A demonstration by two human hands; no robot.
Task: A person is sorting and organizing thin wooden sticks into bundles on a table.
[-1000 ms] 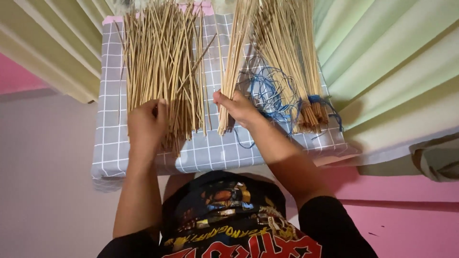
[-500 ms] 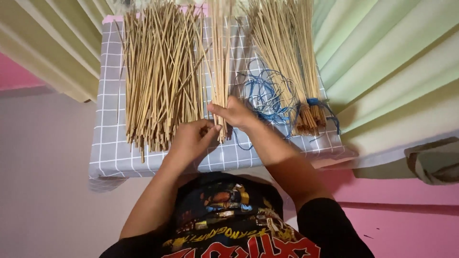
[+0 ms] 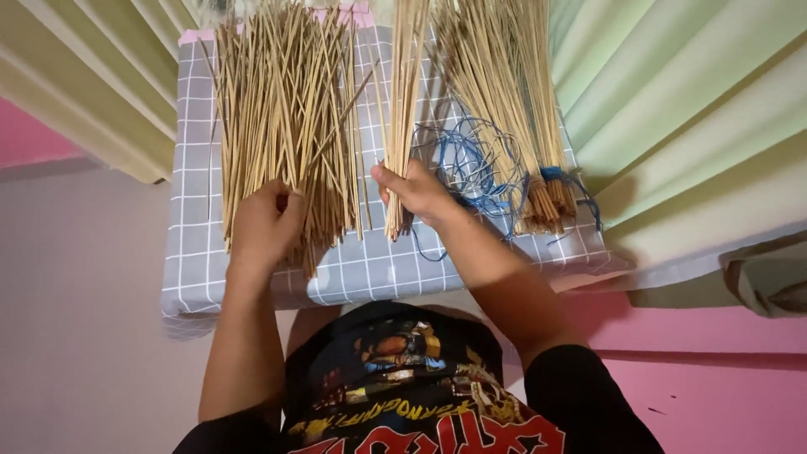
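While two hands [image 3: 267,220] [image 3: 418,192] grip sticks, three stick bundles [image 3: 282,126], one blue cord [image 3: 471,164]

Black short-sleeved shirt [image 3: 403,395], colourful graphic print, perhaps red lettering; bare forearms.

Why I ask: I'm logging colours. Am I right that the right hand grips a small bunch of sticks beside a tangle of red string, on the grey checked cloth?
Not quite: the string is blue, not red, as the head view shows. The rest holds: the right hand grips a small bunch of sticks beside that tangle, on the grey checked cloth.
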